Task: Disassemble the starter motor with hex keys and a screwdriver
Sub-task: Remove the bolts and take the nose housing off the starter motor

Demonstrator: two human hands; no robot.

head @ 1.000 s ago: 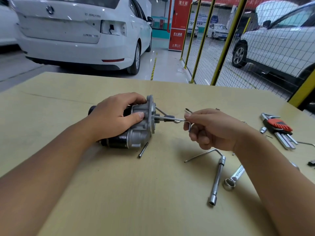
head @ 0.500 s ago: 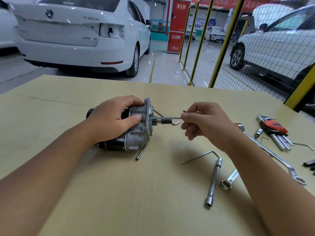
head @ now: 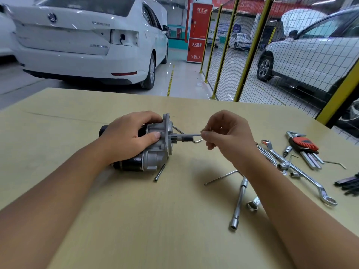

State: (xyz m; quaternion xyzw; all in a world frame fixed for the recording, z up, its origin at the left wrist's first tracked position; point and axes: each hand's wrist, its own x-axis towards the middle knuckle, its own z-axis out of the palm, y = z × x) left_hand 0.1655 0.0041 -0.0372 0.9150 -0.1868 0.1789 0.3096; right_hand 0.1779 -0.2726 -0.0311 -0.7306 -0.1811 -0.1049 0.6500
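The starter motor lies on its side on the counter, under the left hand, whose fingers are curled over its housing. The right hand pinches a thin hex key that points into the motor's end face

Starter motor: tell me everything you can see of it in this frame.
The starter motor lies on its side on the table: black cylindrical body toward the left, grey cast-metal housing with a flat flange facing right. A small toothed pinion sticks out of the flange. The left hand grips it from above, thumb pressed on the housing. A hex key pinched in the right hand points into the flange face. A loose bolt lies just in front.
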